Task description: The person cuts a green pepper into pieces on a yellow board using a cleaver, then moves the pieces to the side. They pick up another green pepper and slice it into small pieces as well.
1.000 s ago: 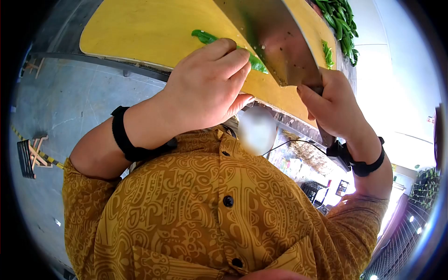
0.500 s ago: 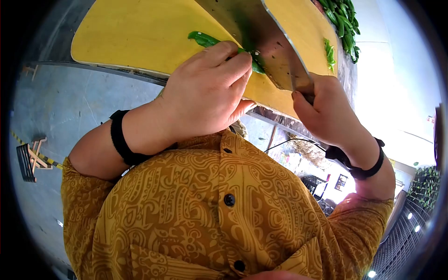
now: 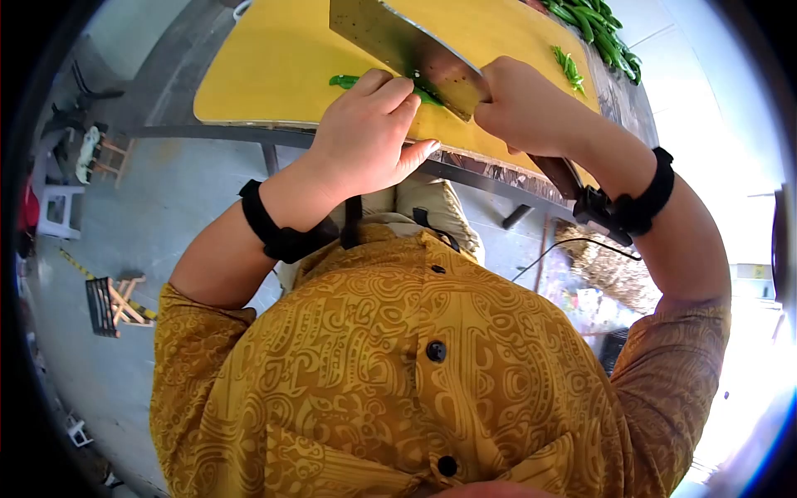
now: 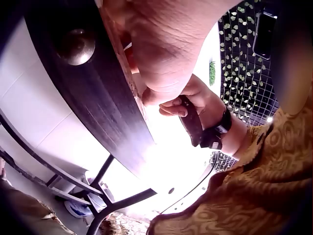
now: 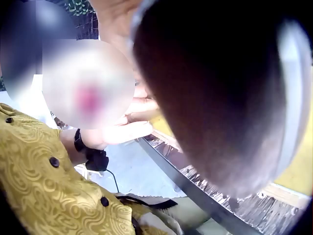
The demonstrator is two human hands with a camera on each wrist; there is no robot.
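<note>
On the yellow board (image 3: 274,62) lies a long green pepper (image 3: 344,81), pressed down by the curled fingers of my left hand (image 3: 361,137). My right hand (image 3: 531,104) grips the handle of a broad cleaver (image 3: 415,51), its blade over the pepper just beside the left fingertips. Part of the pepper is hidden under the left hand and the blade. In the left wrist view the right hand (image 4: 203,100) is wrapped round the dark handle (image 4: 190,122). The handle end (image 5: 215,107) fills much of the right wrist view.
Cut green pieces (image 3: 568,68) lie on the board's right part. A heap of whole green peppers (image 3: 599,33) is at the back right. The dark table edge (image 3: 465,174) runs in front of the body. A folding stool (image 3: 120,305) stands on the floor at left.
The head view has shifted, showing more floor and table. The cleaver has turned to a flatter slant across the pepper, and my right hand has moved up and left. The left hand still holds the pepper.
</note>
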